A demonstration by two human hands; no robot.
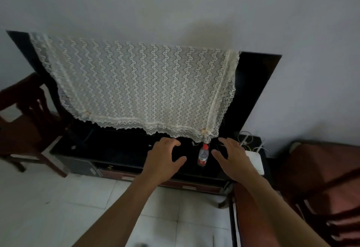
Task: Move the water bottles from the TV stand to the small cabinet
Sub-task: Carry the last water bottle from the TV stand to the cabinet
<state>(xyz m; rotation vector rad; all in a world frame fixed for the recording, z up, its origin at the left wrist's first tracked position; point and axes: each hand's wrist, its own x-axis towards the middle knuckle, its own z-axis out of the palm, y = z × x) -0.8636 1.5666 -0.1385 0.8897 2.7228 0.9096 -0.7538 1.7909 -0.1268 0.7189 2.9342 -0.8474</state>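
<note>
The clear plastic water bottle with red cap and red label point(203, 155) stands upright on the glossy black TV stand point(116, 155), right of frame centre, long axis vertical, cap pointing up toward the hanging corner of the cream lace cloth point(140, 85) that covers the black flat-screen television point(253, 83). The bottle body is transparent; the label wraps its lower half. The left hand point(165, 159) hovers to the left of the bottle, fingers spread and loosely curved, holding nothing. The right hand point(231, 159) hovers to its right, likewise spread and holding nothing. Both hands are apart from the bottle, which lies between them. A dark wooden chair point(25, 118) stands at the left frame edge
</note>
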